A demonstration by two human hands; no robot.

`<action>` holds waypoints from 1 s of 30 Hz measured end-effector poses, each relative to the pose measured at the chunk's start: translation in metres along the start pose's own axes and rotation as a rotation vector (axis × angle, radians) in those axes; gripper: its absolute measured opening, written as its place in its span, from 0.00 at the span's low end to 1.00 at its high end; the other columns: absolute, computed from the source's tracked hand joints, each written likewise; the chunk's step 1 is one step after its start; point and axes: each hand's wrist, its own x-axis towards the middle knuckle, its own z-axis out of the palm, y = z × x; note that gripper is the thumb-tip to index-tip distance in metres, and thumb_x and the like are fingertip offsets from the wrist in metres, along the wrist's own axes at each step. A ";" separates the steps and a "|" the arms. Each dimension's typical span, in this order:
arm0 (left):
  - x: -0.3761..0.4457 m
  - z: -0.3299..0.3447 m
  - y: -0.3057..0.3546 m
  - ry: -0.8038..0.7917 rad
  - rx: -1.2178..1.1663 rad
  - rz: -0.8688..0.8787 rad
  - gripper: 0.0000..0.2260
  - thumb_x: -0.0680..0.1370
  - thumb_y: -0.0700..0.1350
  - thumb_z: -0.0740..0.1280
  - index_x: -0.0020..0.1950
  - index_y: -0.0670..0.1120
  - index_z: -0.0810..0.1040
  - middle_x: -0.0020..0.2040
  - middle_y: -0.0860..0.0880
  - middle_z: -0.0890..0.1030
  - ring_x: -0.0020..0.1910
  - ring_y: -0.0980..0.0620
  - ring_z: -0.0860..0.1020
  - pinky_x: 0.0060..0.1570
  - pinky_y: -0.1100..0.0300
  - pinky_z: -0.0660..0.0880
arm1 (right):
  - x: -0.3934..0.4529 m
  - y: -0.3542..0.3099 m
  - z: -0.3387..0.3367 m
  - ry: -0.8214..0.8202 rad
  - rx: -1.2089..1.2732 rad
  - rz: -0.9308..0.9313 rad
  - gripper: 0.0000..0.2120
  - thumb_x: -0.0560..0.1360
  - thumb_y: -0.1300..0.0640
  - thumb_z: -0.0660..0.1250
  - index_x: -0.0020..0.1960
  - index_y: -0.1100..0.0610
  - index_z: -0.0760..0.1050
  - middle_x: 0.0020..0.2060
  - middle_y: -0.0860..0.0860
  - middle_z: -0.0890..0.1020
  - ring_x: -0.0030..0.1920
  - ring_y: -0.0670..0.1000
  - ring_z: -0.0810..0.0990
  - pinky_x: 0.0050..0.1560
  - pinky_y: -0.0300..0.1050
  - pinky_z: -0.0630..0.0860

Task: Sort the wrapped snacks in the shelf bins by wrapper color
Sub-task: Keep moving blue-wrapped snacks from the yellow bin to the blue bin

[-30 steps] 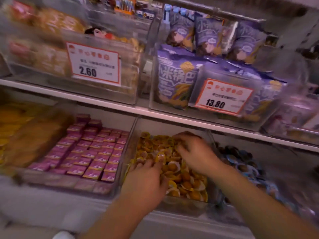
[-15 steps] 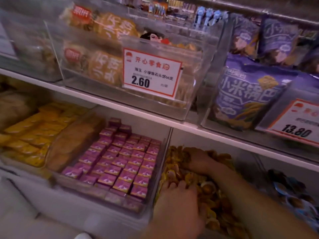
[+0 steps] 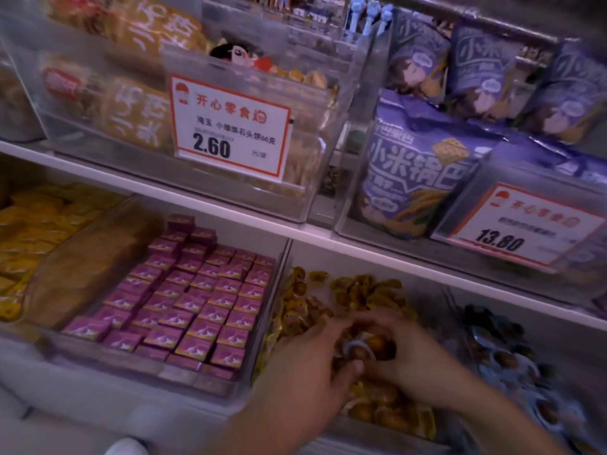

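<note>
Both hands are down in the middle clear bin (image 3: pixel 289 254) of the lower shelf, which is full of small yellow-wrapped snacks (image 3: pixel 364 290). My left hand (image 3: pixel 305 376) and my right hand (image 3: pixel 407 359) meet over the pile, fingers curled around a clump of brown snacks with a blue-white wrapper (image 3: pixel 361 348) between them. Which hand grips it is blurred. The bin to the right holds dark blue-wrapped snacks (image 3: pixel 499 343). The bin to the left holds rows of purple-wrapped squares (image 3: pixel 193 300).
At far left lies a bin of yellow packets (image 3: pixel 29 231). The upper shelf carries bins of orange bags (image 3: pixel 138 103) and purple bags (image 3: pixel 414 178) with price tags 2.60 (image 3: pixel 230 129) and 13.80 (image 3: pixel 522 224). A white shelf edge (image 3: pixel 328 234) overhangs the lower bins.
The view swung left and then steadied. My right hand drew back from the rear of the yellow bin toward my left, and the two now close together over a clump of snacks.
</note>
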 end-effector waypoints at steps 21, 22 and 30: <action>-0.008 -0.005 -0.002 0.079 0.055 0.014 0.07 0.82 0.52 0.59 0.57 0.54 0.75 0.54 0.56 0.71 0.49 0.51 0.76 0.47 0.54 0.72 | 0.128 0.032 -0.014 0.202 -0.160 0.588 0.19 0.81 0.54 0.57 0.68 0.61 0.71 0.68 0.62 0.74 0.67 0.61 0.73 0.67 0.53 0.71; -0.008 -0.004 -0.002 0.063 0.060 0.014 0.08 0.82 0.52 0.59 0.57 0.54 0.75 0.54 0.55 0.70 0.49 0.51 0.76 0.48 0.54 0.72 | 0.130 0.033 -0.010 0.237 -0.075 0.603 0.17 0.81 0.53 0.58 0.65 0.59 0.73 0.67 0.62 0.74 0.65 0.60 0.75 0.66 0.51 0.71; -0.007 0.001 -0.006 0.010 0.122 0.053 0.12 0.82 0.53 0.55 0.62 0.53 0.71 0.59 0.53 0.66 0.52 0.49 0.75 0.52 0.50 0.74 | 0.145 0.015 0.008 0.103 0.408 0.507 0.20 0.79 0.48 0.62 0.67 0.57 0.74 0.63 0.58 0.77 0.57 0.57 0.77 0.67 0.56 0.71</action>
